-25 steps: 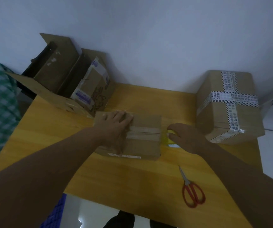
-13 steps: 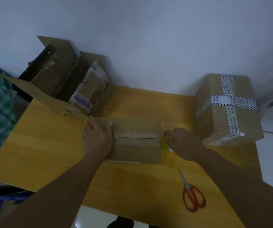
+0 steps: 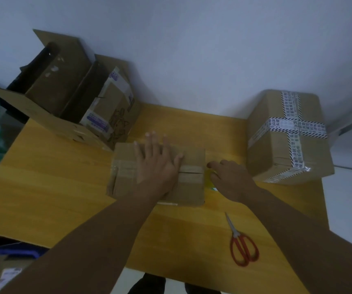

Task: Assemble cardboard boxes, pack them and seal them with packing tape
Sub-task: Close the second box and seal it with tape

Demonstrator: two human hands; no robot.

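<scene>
On the yellow wooden table [image 3: 64, 187], the small brown cardboard box [image 3: 192, 192] is set in the middle. The left hand [image 3: 156, 166] was at the box's left end a moment ago. Now it is laid flat and open on the taped seam, so the tape is likely being pressed down. A yellow tape roll [image 3: 208, 177] is gripped by the right hand [image 3: 231, 180]. Other cardboard boxes are kept in the big open brown box [image 3: 43, 115].

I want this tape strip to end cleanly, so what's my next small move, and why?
Probably draw the tape roll down the right side of the small box. The tape strip reaches that edge, your left hand lies flat on top, and your right hand grips the mostly hidden roll. The scissors lie near for the cut.
</scene>
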